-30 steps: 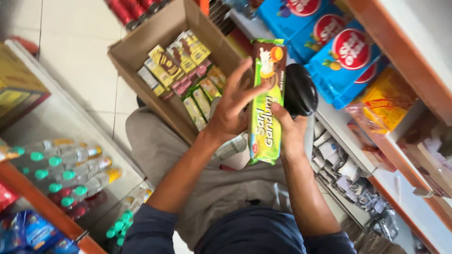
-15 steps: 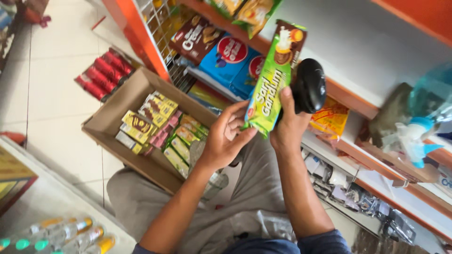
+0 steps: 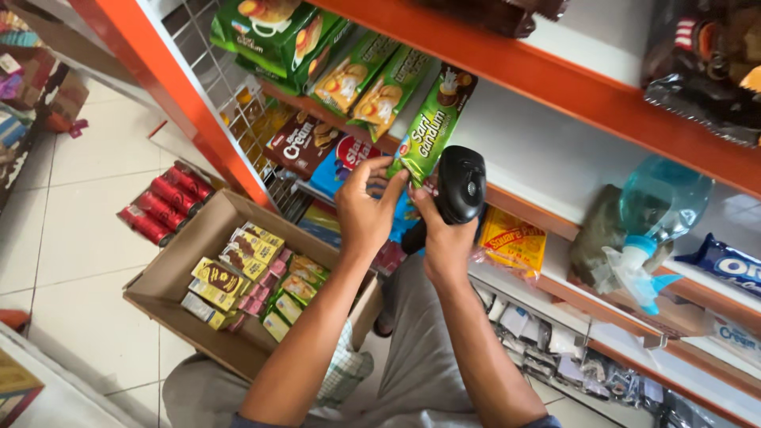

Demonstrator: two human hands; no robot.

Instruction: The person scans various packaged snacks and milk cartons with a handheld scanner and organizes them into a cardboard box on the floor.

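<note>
My left hand grips the lower end of a long green biscuit packet and holds it up against the shelf. Beside it, my right hand holds a black handheld scanner, its fingers also touching the packet's lower end. Several similar green packets lie on the shelf just left of the raised one.
An open cardboard box with several yellow and green packets rests on my lap. Orange shelves hold brown and blue biscuit packs, a yellow pack and a blue spray bottle. Red tubes lie on the tiled floor.
My head has turned up toward the shelves. Both hands have carried the green packet and the scanner up and away from the box toward the shelf with the similar packets.
</note>
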